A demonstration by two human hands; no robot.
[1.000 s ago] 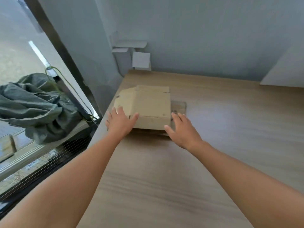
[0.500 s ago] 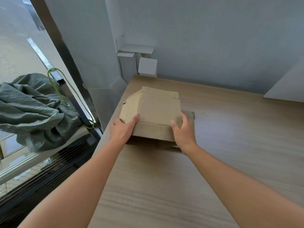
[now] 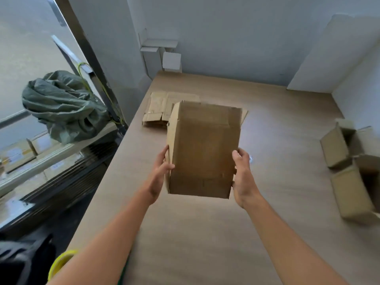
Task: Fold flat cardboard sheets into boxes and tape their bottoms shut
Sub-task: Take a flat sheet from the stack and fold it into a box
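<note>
A brown cardboard sheet (image 3: pixel 203 149), partly opened into a box shape, is held up above the wooden table (image 3: pixel 205 233). My left hand (image 3: pixel 159 171) grips its left edge, thumb on the front face. At the right edge, my right hand (image 3: pixel 241 175) grips it with the fingers curled round the side. Behind it, a stack of flat cardboard sheets (image 3: pixel 158 110) lies on the table near the far left edge. A yellow tape roll (image 3: pixel 59 262) shows at the lower left, partly hidden by my left arm.
Two folded open boxes (image 3: pixel 339 147) (image 3: pixel 353 192) stand at the table's right side. A grey-green cloth bundle (image 3: pixel 61 105) sits on a ledge by the window at left. White card pieces (image 3: pixel 171 61) lean in the far corner. More boxes lie below the ledge.
Both hands took hold of the top sheet, lifted it off the stack and drew it toward me, opening it up. The view pulled back, showing the boxes at right.
</note>
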